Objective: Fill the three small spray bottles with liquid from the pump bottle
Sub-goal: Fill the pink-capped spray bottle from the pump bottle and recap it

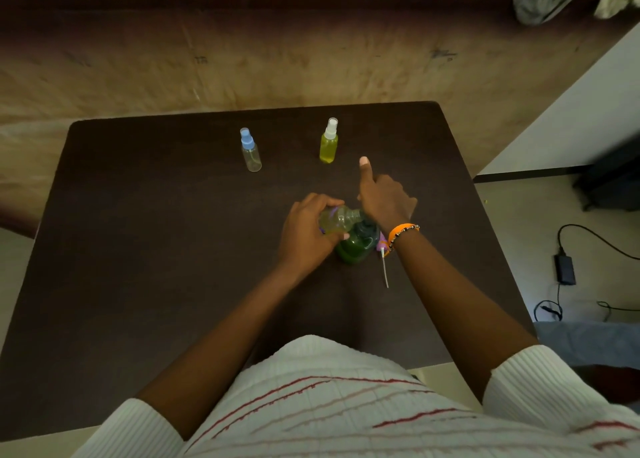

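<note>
on the dark table (138, 284), near its middle, the green pump bottle (356, 246) stands under both hands. left hand (304, 236) grips a small open spray bottle (337, 220), tilted against the pump bottle's top. right hand (384, 198) rests on the pump with forefinger straight; whether its other fingers grasp, i cannot tell. far off stand the yellow-filled bottle (329, 144), right, and the clear blue-capped bottle (250, 151), left. a purple sprayer top (382, 250) lies just right of the pump bottle.

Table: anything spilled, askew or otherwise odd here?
No spill shows. A purple spray cap with its dip tube lies loose on the table beside the green pump bottle, off the small bottle the left hand tilts over it. That fits filling, not a fault.
</note>
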Demonstrator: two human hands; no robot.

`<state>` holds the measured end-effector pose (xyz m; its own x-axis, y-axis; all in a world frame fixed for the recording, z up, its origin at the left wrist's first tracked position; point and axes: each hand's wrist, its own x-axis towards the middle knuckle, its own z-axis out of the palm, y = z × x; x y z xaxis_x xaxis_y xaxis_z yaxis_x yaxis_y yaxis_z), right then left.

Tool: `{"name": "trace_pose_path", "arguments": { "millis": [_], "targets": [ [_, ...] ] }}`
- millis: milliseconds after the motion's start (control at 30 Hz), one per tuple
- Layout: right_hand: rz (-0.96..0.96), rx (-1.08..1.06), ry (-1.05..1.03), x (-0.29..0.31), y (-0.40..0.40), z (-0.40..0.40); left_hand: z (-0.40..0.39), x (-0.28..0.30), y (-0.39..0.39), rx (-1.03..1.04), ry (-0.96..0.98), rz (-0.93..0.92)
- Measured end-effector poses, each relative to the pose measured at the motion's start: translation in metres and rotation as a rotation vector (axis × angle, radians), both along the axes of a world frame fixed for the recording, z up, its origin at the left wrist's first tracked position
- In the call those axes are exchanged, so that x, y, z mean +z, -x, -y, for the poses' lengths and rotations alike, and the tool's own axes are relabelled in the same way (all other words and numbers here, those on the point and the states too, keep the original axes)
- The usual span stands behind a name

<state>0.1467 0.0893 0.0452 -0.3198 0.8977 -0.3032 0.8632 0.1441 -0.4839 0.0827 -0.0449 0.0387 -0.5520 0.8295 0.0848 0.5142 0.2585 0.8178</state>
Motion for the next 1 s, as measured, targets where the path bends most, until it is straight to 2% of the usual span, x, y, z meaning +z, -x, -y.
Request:
{"name": "trace_pose_path", "arguments": {
  "millis": [100,200,667,800,1000],
  "targets": [
    [-0.001,-0.028,0.034,-0.004,-0.001,0.000,-0.001,-0.001,0.001,-0.002,0.003,-0.001],
    [-0.028,-0.087,-0.072,-0.007,-0.002,0.003,-0.001,-0.003,0.000,-0.003,0.020,-0.010],
    [-0.034,0.043,-0.188,0.009,-0.001,0.008,0.002,-0.002,-0.001,0.006,0.019,-0.028],
    [-0.051,-0.004,-0.161,0.005,0.000,0.010,0.000,-0.003,-0.001,0.008,0.036,-0.022],
    [-0.082,-0.015,-0.247,-0.002,0.001,0.011,-0.001,-0.009,-0.001,0.015,0.053,-0.021]
  ]
}}
